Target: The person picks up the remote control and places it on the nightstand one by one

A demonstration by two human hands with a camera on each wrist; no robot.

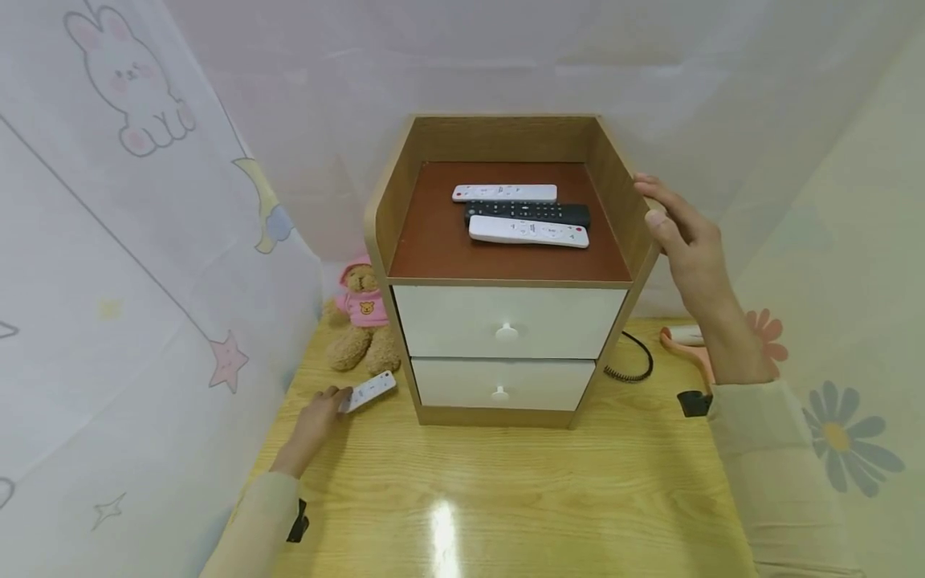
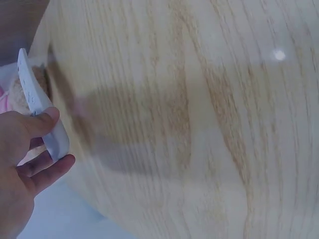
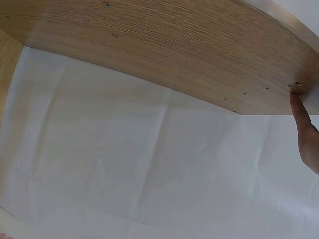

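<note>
My left hand [image 1: 315,424] pinches a white remote control [image 1: 372,391] by its near end, low above the wooden table. In the left wrist view the thumb lies on one face of the remote [image 2: 37,94] and fingers are behind it. My right hand [image 1: 690,249] rests against the right side panel of a small cabinet [image 1: 509,416], near its top front edge. In the right wrist view one straight finger [image 3: 300,112] touches the panel's outer face. On the cabinet's brown top lie a white remote [image 1: 504,193], a black remote [image 1: 531,212] and another white remote [image 1: 529,231].
A teddy bear [image 1: 364,309] in pink sits left of the cabinet. Two white drawers with knobs [image 1: 507,331] are closed. A black coiled cord [image 1: 627,374] and an orange-and-white object [image 1: 686,337] lie to the right. Printed white curtains [image 1: 238,72] enclose the table [image 1: 520,490].
</note>
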